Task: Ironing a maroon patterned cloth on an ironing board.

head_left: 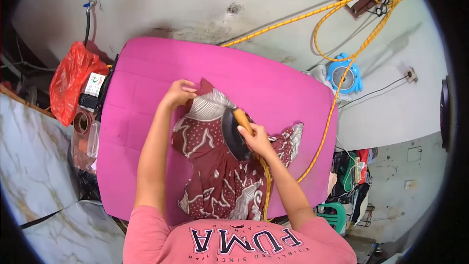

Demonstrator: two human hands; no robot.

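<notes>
A maroon and white patterned garment (pixel 216 161) lies spread over a pink padded table (pixel 139 66), its lower part wrinkled. My right hand (pixel 256 139) grips the wooden handle of a black clothes iron (pixel 232 139), whose soleplate rests on the garment's upper middle. At the garment's upper left edge is my left hand (pixel 180 93), fingers bent and touching the cloth; whether it pinches the fabric is hard to see. A yellow braided cord (pixel 268 190) runs down from the iron's rear over the cloth.
The yellow cord (pixel 326 128) also loops from the upper right wall across the table's right side. A red plastic bag (pixel 75 80) hangs at the left. Beyond the right corner stands a blue fan (pixel 343 75). A green plastic chair (pixel 333 218) is at the lower right.
</notes>
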